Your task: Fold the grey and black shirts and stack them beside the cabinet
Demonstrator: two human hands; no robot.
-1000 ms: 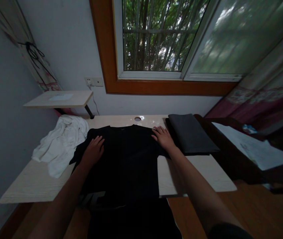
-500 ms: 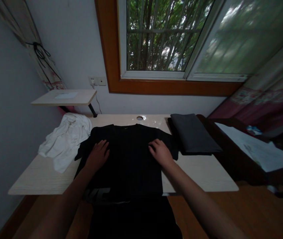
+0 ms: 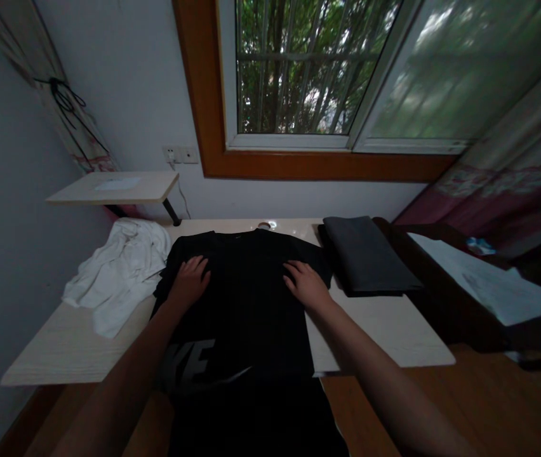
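- The black T-shirt [image 3: 251, 292] is lying front up across the middle of the counter [image 3: 385, 333], its collar pointing to the counter's back edge, probably because that stretch is giving it most room.
- The left hand [image 3: 192, 281] is resting palm down on the shirt, fingers slightly spread, pinching nothing, seemingly holding the cloth flat.
- The right hand [image 3: 305, 282] is mirroring it, fingers loosely parted and a little bent, likely balancing the pressure.
- White cloth [image 3: 120, 273] is sitting crumpled at the counter's left, dark-gray folded fabric [image 3: 368, 254] at its right, both apparently leaving the middle free.
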